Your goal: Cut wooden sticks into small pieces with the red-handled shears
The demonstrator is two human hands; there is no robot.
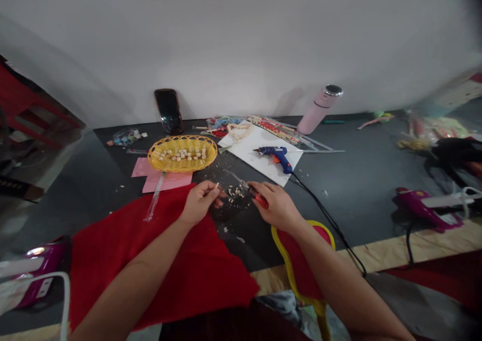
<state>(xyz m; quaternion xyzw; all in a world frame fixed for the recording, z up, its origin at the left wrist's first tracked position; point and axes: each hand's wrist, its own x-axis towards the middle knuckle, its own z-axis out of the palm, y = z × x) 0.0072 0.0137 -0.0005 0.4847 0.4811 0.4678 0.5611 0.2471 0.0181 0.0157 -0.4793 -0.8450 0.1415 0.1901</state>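
Left hand (199, 201) pinching small stick (217, 185), right hand (276, 205) gripping red-handled scissors (247, 186), yellow basket (181, 168) beyond

no readable text, labels or numbers

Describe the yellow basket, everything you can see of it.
The basket is oval, shallow and yellow, an open weave that looks plastic. It stands upright on the dark table, its near edge over pink sheets. Small pale pieces lie scattered inside. No hand touches it; the left hand is nearer the camera, apart from it.
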